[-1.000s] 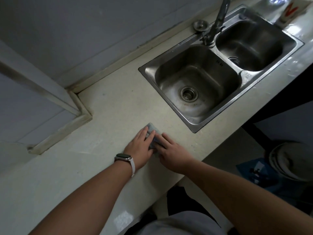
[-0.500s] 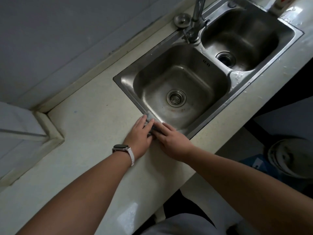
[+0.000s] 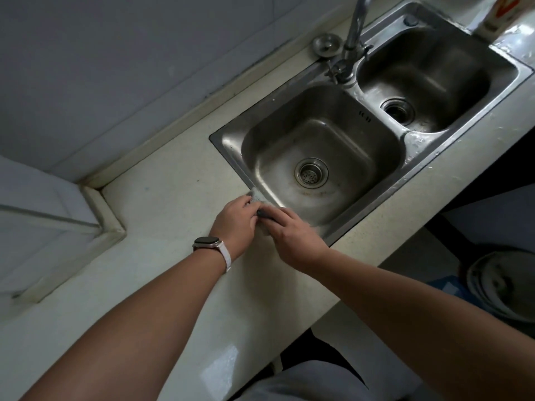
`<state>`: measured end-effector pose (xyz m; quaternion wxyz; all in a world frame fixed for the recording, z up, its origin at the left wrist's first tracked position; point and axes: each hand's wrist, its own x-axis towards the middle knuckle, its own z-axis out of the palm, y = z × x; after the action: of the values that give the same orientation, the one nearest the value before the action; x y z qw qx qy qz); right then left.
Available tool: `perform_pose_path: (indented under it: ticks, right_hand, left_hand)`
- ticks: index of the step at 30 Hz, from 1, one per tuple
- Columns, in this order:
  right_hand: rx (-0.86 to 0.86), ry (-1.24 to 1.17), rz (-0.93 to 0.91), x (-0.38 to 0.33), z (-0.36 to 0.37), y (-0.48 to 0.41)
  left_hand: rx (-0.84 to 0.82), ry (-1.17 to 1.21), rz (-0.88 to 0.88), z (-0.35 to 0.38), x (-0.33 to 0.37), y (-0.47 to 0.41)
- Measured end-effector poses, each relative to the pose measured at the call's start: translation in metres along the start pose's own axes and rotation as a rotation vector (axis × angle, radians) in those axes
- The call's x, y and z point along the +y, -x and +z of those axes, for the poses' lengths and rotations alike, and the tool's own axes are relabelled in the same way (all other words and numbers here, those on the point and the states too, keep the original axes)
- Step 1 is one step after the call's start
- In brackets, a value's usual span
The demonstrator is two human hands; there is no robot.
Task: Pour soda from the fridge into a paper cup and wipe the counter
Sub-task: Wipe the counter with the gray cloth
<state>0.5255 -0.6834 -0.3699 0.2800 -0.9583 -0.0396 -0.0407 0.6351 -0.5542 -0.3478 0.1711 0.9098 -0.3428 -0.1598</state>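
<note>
Both the left hand and the right hand grip a grey cloth, fingers curled, at the sink's rim.

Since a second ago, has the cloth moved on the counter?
Yes. The cloth slid right across the counter, from short of the sink onto the rim of its nearer basin.

Cloth on counter, touching left rim of sink — faucet at back rim.

- Held both forearms extended forward, converging.
- Gripped cloth with left hand, fingers curled.
- Pinched same cloth with right hand, knuckles up.
</note>
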Motion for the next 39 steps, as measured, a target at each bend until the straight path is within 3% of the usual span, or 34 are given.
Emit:
perform_pose_path:
  ticks: [8,18,24,28,32,39]
  right_hand:
    - [-0.032,-0.061,-0.176,-0.101,0.053,-0.030]
    - [-0.288,-0.137,-0.287,-0.251,0.162,-0.043]
    - [-0.453,-0.076,-0.246,-0.310,0.205,-0.041]
    - [-0.548,0.046,-0.155,-0.337,0.220,-0.032]
    - [-0.559,0.216,-0.143,-0.343,0.220,-0.027]
    - [-0.551,0.294,-0.097,-0.329,0.214,-0.035]
  left_hand:
    - [0.092,0.059,-0.195,-0.051,-0.084,0.098]
    - [0.103,0.178,-0.475,-0.086,-0.198,0.246]
    - [0.032,0.165,-0.509,-0.076,-0.257,0.297]
    - [-0.043,0.130,-0.427,-0.062,-0.280,0.322]
    - [-0.073,0.070,-0.332,-0.055,-0.294,0.322]
    - [-0.065,0.076,-0.280,-0.053,-0.291,0.299]
